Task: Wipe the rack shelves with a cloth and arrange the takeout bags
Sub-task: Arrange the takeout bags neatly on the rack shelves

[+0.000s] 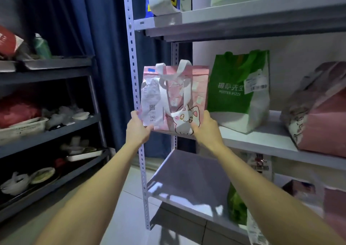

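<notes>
Now our left hand [137, 130] and right hand [206, 129], apart, each grip a bottom corner of the pink cat takeout bag [184, 93] at the left end of the middle shelf [262, 140]. We judge it light and floppy, best supported underneath. Beyond stands the green pizza bag [237, 95].

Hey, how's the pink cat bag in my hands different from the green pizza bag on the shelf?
The pink bag shows a cartoon cat; the green bag has white lettering. The left hand and right hand grip the pink bag's lower corners; the green bag stands untouched on the shelf. Both are upright and bear a printed slip.
</notes>
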The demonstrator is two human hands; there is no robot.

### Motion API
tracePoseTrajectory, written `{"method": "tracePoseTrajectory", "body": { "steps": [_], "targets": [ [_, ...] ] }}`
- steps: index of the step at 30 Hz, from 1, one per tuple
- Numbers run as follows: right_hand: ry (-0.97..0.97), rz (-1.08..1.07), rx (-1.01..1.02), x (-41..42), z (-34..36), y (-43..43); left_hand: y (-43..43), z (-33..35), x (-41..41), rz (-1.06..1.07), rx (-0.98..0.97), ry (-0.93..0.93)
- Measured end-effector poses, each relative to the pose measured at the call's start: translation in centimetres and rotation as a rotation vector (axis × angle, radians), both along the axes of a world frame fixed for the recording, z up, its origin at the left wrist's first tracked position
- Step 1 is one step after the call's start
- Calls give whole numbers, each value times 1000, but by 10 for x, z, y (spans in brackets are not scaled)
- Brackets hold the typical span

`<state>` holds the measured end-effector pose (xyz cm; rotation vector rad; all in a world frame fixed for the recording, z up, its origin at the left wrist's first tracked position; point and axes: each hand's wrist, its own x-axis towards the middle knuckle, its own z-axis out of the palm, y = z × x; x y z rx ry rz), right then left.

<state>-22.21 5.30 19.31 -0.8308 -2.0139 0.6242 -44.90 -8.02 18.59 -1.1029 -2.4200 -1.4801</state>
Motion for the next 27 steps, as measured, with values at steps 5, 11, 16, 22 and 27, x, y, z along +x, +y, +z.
{"method": "tracePoseTrajectory", "body": {
  "steps": [5,11,16,22,27],
  "targets": [
    [-49,-56,-91,-9,10,8,18,2,16,237,-1,192],
    [-137,-80,-15,-7,9,8,28,-26,39,-42,-111,350],
    [-60,-93,-9,4,20,7,40,-26,41,-73,-163,309],
    [222,-640,327,76,22,38,51,-29,73,-52,25,438],
    [-215,-654,94,106,40,78,66,-31,111,-171,12,711]
  ]
}}
